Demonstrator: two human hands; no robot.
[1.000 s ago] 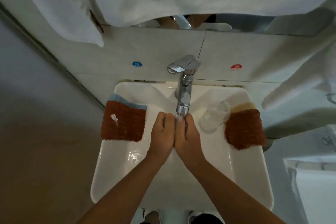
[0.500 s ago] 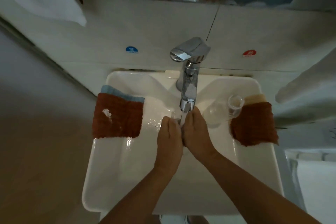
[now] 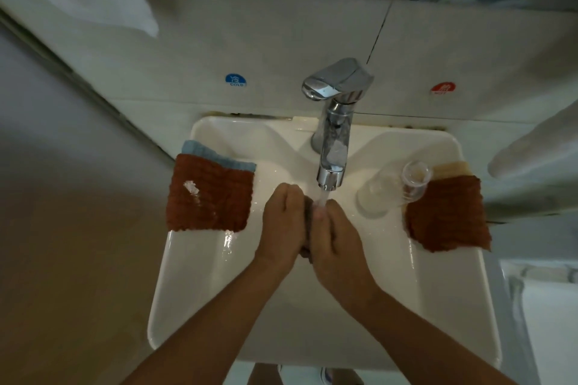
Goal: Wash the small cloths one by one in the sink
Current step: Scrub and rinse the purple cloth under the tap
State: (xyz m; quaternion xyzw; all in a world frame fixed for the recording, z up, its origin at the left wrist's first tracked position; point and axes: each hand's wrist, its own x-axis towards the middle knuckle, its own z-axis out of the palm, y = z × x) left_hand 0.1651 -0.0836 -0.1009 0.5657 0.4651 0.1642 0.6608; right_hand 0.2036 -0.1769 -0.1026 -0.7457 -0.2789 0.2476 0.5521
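two hands, left hand (image 3: pixel 283 222) and right hand (image 3: pixel 336 241), one dark cloth (image 3: pixel 308 212) squeezed between them. two rust-brown cloths, one (image 3: pixel 209 194) on the sink's (image 3: pixel 194 275) left rim, one (image 3: pixel 447 216) on the right. one blue cloth (image 3: pixel 215 155), one tan cloth (image 3: pixel 450 169), one tap (image 3: pixel 336 122), one glass (image 3: pixel 394 191), two round stickers, blue (image 3: pixel 235 80) and red (image 3: pixel 443 88).

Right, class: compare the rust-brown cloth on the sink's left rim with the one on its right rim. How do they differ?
The left rust-brown cloth has a white smear on top; the right rust-brown cloth shows none. A blue cloth peeks from under the left one, a tan cloth from under the right. A clear glass leans by the right one only. Both lie flat and overhang the sink rim.
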